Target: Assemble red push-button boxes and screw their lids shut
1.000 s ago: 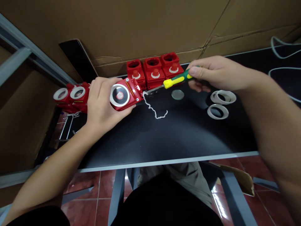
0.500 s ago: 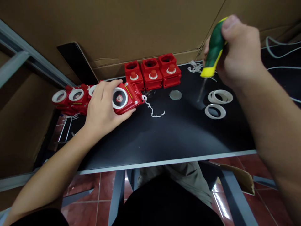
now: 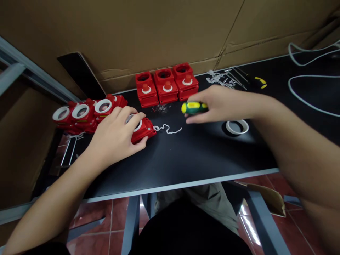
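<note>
On the black counter (image 3: 186,156), left of centre: one red housing (image 3: 147,129), lying with its white ring (image 3: 139,126) up and partly covered.
Left hand (image 3: 114,136): laid over that housing, fingers bent across the top, thumb along the near edge, pinning it.
Right hand (image 3: 217,104): closed round the green-and-yellow handle of a screwdriver (image 3: 195,107), held above the counter, clear of the housing; shaft not visible from where I stand.
White cord (image 3: 172,132): one length, trailing from the housing's right end, far tip loose on the counter.
Back row: three red housings (image 3: 167,94) with red buttons, dark debris (image 3: 161,108) before them.
Left row: three ringed housings (image 3: 91,115), side by side.
Right side: one loose white ring (image 3: 243,129), near the right forearm.
Housing work, step in hand: apparently a pause between tool strokes at the corded end.
Screwdriver, next move: would seem to call for setting it down or re-aiming its tip, housing kept steady.
Changes over half a second: screwdriver lowered and brought leftward, no longer upright; housing's ring more covered by fingers; glass disc and stacked rings, then in sight, now not visible.
</note>
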Tool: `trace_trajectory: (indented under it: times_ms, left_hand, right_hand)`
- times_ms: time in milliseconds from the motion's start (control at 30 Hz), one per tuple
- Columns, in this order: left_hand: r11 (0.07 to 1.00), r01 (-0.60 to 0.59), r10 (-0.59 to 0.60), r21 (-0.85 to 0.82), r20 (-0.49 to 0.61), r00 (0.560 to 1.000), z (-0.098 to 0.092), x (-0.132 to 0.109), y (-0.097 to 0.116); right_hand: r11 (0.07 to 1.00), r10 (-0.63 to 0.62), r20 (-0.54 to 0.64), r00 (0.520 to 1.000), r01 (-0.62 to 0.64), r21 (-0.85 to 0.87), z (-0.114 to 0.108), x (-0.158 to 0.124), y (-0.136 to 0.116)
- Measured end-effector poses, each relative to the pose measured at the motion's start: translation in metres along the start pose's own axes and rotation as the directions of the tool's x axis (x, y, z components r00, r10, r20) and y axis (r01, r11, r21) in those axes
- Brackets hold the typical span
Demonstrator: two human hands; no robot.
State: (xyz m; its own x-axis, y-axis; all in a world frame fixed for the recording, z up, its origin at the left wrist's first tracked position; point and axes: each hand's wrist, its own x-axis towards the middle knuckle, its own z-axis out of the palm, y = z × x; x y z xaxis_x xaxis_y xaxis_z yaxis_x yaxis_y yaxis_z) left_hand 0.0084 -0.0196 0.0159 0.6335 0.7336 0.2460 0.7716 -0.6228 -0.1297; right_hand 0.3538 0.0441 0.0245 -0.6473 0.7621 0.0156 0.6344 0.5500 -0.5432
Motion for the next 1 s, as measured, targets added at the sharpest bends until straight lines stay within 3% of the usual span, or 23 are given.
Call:
trace_trajectory:
  times_ms: [67, 167, 267, 367, 467, 600, 733, 800, 1000]
  left_hand:
    - [0.997, -0.076, 0.076, 0.003, -0.098, 0.992, 0.001, 0.002, -0.002]
    - [0.957, -0.287, 0.264, -0.041, -0.287, 0.921, 0.001, 0.003, -0.001]
    - [0.829, -0.531, 0.437, -0.175, -0.391, 0.810, 0.001, -0.001, 0.010]
    - [0.731, -0.617, 0.505, -0.292, -0.378, 0.776, 0.001, -0.006, 0.024]
    - [0.720, -0.621, 0.515, -0.310, -0.360, 0.778, 0.003, -0.008, 0.033]
    - [0.796, -0.531, 0.474, -0.289, -0.247, 0.845, 0.008, -0.006, 0.039]
    - [0.869, -0.466, 0.458, -0.168, -0.087, 0.885, 0.017, -0.003, 0.042]
    - [0.913, -0.398, 0.393, -0.090, -0.063, 0.917, 0.023, 0.000, 0.044]
    - [0.926, -0.369, 0.370, -0.077, -0.002, 0.929, 0.034, 0.016, 0.053]
  right_hand:
    - [0.980, 0.027, 0.166, 0.986, 0.006, -0.197, 0.009, 0.001, -0.008]
    - [0.934, 0.085, 0.228, 0.970, 0.003, -0.358, 0.022, 0.004, -0.022]
    - [0.929, 0.100, 0.289, 0.952, 0.015, -0.370, 0.029, 0.005, -0.038]
    - [0.959, 0.087, 0.313, 0.946, 0.006, -0.284, 0.030, 0.004, -0.043]
    - [0.978, 0.054, 0.247, 0.968, -0.001, -0.208, 0.030, 0.003, -0.034]
    - [0.979, 0.067, 0.116, 0.991, -0.043, -0.197, 0.030, 0.005, -0.021]
    - [0.928, 0.118, 0.061, 0.991, -0.088, -0.362, 0.030, 0.005, -0.025]
    - [0.892, 0.128, 0.052, 0.990, -0.092, -0.442, 0.031, 0.005, -0.032]
    - [0.849, 0.125, 0.041, 0.991, -0.086, -0.521, 0.031, 0.007, -0.048]
